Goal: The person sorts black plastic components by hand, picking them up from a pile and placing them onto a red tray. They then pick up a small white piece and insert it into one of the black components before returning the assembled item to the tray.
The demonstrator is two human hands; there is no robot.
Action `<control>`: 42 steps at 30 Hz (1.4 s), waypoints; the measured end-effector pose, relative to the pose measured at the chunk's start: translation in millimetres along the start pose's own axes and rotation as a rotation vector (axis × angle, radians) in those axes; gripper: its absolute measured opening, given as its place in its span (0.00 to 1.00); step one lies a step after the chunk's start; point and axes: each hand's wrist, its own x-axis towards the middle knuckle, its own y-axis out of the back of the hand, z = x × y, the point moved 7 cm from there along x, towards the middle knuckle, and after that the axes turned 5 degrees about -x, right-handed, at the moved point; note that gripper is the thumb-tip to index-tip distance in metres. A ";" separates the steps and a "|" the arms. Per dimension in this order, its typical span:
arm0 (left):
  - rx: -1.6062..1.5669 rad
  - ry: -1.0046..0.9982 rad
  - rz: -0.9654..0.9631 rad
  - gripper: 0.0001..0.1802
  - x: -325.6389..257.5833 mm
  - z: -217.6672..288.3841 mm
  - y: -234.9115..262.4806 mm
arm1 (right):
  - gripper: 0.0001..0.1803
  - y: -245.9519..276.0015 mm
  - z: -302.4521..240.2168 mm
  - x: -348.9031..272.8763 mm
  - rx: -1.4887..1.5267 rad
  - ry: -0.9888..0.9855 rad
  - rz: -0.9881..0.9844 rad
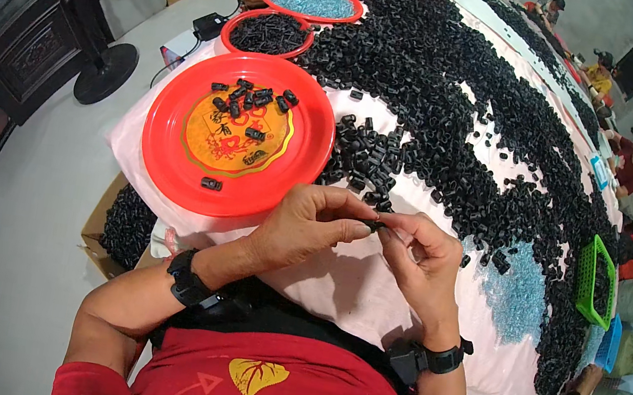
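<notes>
My left hand and my right hand meet over the near edge of the cloth-covered table. Their thumbs and forefingers pinch a small black plastic part, mostly hidden by the fingertips; its exact shape cannot be made out. Left of my hands sits a red plastic plate with a yellow printed centre. Several black plastic pieces like cord locks lie scattered on it. Just beyond my fingers, loose short black barrel-shaped pieces spread out from a large heap.
Red trays hold thin black pieces and small shiny bluish pieces. More bluish pieces lie right, near a green basket. A cardboard box of black parts stands lower left, a fan beyond. Other people work around the table.
</notes>
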 end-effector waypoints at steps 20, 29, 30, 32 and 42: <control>0.154 -0.008 0.003 0.10 -1.3 8.6 -3.8 | 0.07 1.9 -18.3 2.9 -0.139 0.038 -0.088; 0.248 -0.008 -0.004 0.09 -2.5 10.4 -5.6 | 0.06 3.9 -14.7 5.3 -0.131 -0.037 -0.186; 0.248 -0.008 -0.008 0.09 -1.9 9.3 -5.7 | 0.06 4.3 -15.2 4.9 -0.132 -0.039 -0.183; 0.266 -0.005 -0.002 0.09 -2.1 5.8 -4.0 | 0.06 2.3 -19.3 4.7 -0.198 0.001 -0.170; 0.411 -0.075 0.072 0.08 -2.9 11.7 -5.4 | 0.07 -0.9 -16.3 4.0 -0.225 -0.006 -0.091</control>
